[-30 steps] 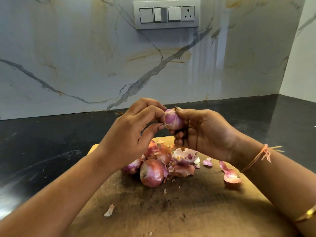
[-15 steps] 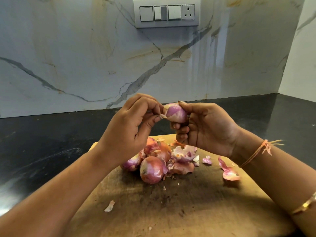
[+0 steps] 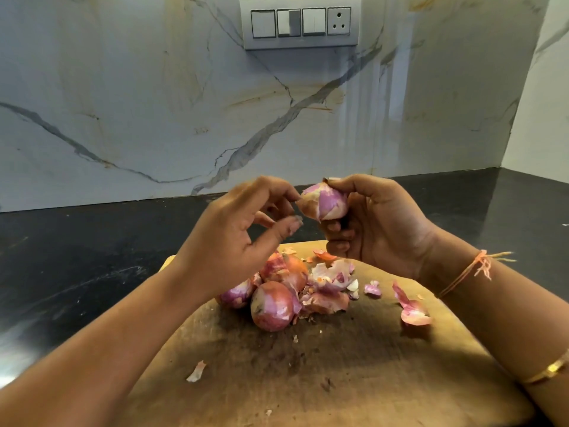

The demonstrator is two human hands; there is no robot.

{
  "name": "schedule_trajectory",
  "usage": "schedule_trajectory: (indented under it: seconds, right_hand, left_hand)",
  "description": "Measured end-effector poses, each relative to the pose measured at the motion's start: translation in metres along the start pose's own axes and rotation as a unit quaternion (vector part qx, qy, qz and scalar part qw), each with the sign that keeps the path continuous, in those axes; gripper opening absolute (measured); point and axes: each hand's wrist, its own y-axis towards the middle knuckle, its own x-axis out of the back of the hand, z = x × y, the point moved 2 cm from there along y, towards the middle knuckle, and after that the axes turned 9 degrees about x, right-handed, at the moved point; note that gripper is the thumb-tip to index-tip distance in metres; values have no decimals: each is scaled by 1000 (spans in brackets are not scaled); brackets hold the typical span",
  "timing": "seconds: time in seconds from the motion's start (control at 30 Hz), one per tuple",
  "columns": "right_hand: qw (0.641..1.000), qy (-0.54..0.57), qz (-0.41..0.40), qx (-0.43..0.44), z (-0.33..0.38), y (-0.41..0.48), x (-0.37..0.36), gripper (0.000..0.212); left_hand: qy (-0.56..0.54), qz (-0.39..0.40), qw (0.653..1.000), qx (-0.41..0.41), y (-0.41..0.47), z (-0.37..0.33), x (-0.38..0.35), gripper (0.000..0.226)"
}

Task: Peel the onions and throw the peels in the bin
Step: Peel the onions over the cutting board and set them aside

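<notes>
R hand (image 3: 380, 224) grips onion (image 3: 325, 202), peels (image 3: 332, 276) on board (image 3: 338, 380)

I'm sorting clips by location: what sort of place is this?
Most likely a home kitchen: a dark stone counter below a marble-look wall, a worn wooden chopping board with onions, and a switch panel.

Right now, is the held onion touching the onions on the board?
Apart. Head view: the held onion is raised in the right hand, a clear gap above the onions on the board.
</notes>
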Motion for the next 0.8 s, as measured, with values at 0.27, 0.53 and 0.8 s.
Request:
schedule_trajectory:
  seconds: [0.27, 0.53, 0.8]
  right_hand:
    - [997, -77, -3, 8, -4, -2, -5, 29]
    - [996, -87, 1, 7, -4, -3, -8, 28]
    - [999, -49, 12, -3, -4, -2, -6, 31]
  left_hand:
    - [105, 8, 994, -37, -2, -4, -5, 35]
    - [74, 29, 996, -37, -2, -6, -4, 23]
    - [63, 13, 997, -42, -1, -7, -4, 16]
